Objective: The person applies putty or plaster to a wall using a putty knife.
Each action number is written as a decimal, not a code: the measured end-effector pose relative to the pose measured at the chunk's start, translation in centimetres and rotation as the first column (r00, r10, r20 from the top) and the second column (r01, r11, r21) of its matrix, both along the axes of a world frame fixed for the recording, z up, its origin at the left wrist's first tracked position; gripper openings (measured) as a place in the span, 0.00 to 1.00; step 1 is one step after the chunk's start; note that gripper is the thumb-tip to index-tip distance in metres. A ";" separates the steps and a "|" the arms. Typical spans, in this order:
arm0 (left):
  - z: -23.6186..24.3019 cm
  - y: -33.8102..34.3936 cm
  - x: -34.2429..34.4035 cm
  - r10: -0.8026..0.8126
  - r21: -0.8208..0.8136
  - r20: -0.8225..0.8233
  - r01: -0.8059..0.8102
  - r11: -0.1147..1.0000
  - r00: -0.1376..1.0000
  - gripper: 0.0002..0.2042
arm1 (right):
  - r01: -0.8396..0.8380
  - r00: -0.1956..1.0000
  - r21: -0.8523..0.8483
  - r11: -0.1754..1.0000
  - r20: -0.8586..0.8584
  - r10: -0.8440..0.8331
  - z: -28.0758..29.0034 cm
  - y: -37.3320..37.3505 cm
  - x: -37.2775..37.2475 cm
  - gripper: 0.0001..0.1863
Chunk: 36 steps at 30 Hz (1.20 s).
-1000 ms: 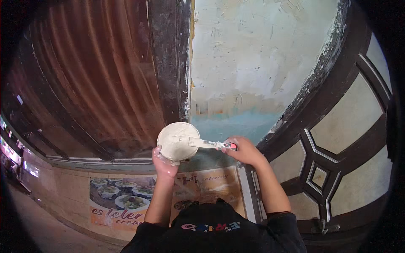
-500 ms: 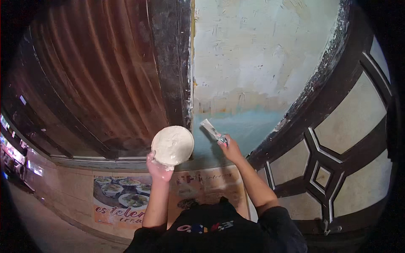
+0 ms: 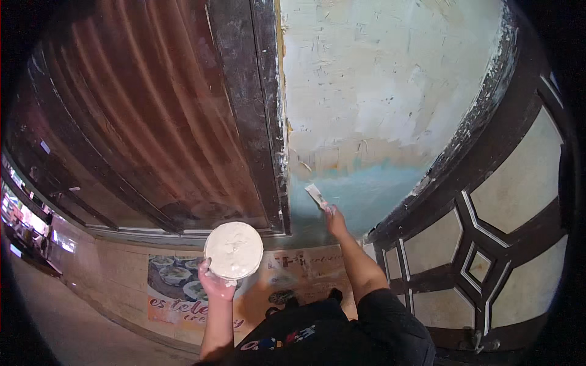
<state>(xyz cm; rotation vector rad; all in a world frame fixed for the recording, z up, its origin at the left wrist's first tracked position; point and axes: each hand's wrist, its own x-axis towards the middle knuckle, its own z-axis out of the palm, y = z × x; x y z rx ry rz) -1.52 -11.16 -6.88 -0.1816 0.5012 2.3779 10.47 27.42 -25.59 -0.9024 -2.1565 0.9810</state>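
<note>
Holding round container (image 3: pixel 261 258) of white paste (image 3: pixel 234 247) in left hand (image 3: pixel 216 282), below dark frame (image 3: pixel 256 110). Gripping putty knife (image 3: pixel 315 195) in right hand (image 3: pixel 334 222), blade at blue-green wall band (image 3: pixel 366 189); can't tell if touching.

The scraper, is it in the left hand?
No, the right hand holds the scraper, while the left hand holds the white round thing.

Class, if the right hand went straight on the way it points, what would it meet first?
The right hand would likely bring its putty knife against the blue-green wall; whether they already touch is unclear.
</note>
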 end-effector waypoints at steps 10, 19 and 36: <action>-0.8 2.0 -0.2 -0.087 0.042 -0.005 0.087 0.995 0.996 0.27 | 0.110 0.993 0.136 0.985 0.025 -0.114 6.1 3.4 -2.0 0.16; 0.2 3.5 0.8 -0.143 0.046 -0.024 0.144 0.988 0.989 0.27 | 0.057 0.991 0.194 0.979 -0.133 -0.032 5.3 2.3 0.4 0.16; 0.5 6.5 1.8 -0.177 -0.037 -0.028 0.176 0.984 0.984 0.30 | 0.204 0.966 -0.081 0.976 -0.146 -0.214 6.1 -1.3 7.8 0.18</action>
